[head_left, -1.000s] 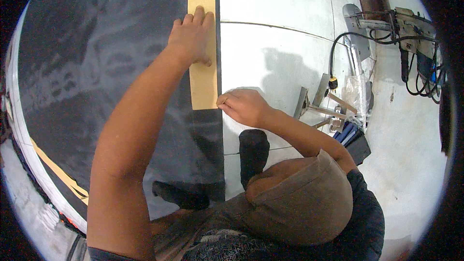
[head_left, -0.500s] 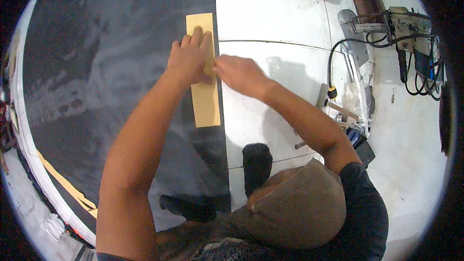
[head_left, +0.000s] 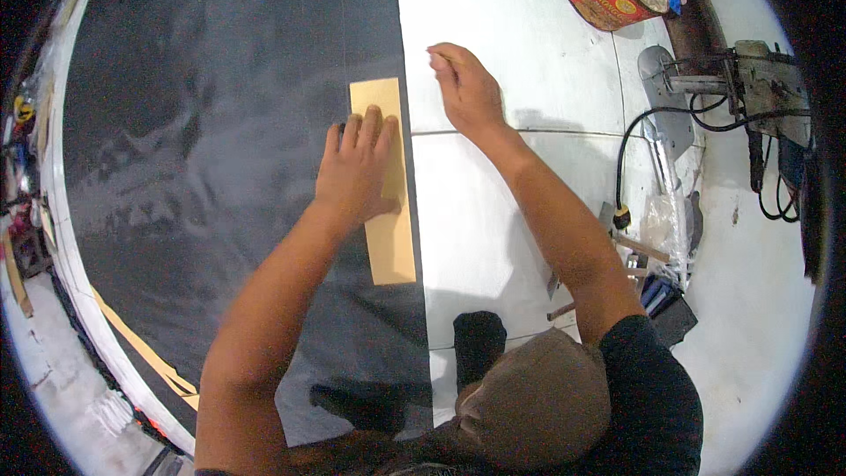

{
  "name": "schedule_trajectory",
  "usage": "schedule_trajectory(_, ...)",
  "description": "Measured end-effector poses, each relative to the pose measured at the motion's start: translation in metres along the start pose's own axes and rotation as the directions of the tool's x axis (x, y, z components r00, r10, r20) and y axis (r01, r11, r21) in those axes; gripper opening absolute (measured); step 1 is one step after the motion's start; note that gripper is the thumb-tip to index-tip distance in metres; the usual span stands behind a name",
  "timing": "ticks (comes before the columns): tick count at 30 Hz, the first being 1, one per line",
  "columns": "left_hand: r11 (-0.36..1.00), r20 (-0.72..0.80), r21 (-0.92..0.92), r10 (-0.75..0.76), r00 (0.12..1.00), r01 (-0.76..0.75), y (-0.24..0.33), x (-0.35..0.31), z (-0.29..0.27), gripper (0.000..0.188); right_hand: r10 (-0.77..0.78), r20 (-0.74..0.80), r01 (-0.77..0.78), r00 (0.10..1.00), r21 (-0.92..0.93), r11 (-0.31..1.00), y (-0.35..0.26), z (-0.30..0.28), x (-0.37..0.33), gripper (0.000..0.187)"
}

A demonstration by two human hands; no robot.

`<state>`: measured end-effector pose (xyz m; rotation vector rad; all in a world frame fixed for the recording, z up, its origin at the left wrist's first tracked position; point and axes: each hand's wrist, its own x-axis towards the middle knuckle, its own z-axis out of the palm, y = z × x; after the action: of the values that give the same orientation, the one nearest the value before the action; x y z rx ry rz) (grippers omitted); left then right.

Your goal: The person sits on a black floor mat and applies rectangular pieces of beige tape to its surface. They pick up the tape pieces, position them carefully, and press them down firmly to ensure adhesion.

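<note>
- Left grip [head_left: 357, 163]: spread open, pressing the yellow strip [head_left: 392, 251] near the black sheet's [head_left: 220, 167] right edge; uneven pressure could skew it.
- Right grip [head_left: 471, 92]: fingertips closed together; cannot tell what they hold; brushing the edge could wrinkle the sheet.

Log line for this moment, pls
yellow strip: on black sheet | left hand: atop strip | right hand: over white tiles, grip unclear

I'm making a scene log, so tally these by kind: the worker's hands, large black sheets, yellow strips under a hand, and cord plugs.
Hands: 2 (left hand, right hand)
Large black sheet: 1
Yellow strip under the left hand: 1
Cord plug: 1
Total: 5
</note>
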<state>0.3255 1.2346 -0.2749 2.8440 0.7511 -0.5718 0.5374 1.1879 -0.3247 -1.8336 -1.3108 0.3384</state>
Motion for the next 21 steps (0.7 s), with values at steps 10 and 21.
schedule_trajectory(10,0.994,0.017,-0.023,-0.109,0.994,0.110,-0.077,0.088,-0.045,0.122,-0.041,-0.173,0.037,0.984,-0.029,0.999,0.027,-0.004,0.002,0.020)
schedule_trajectory(21,0.986,-0.028,0.112,-0.118,0.993,0.120,-0.155,0.059,-0.194,0.054,0.054,0.027,-0.047,0.998,-0.207,0.977,0.014,-0.005,0.009,0.027)
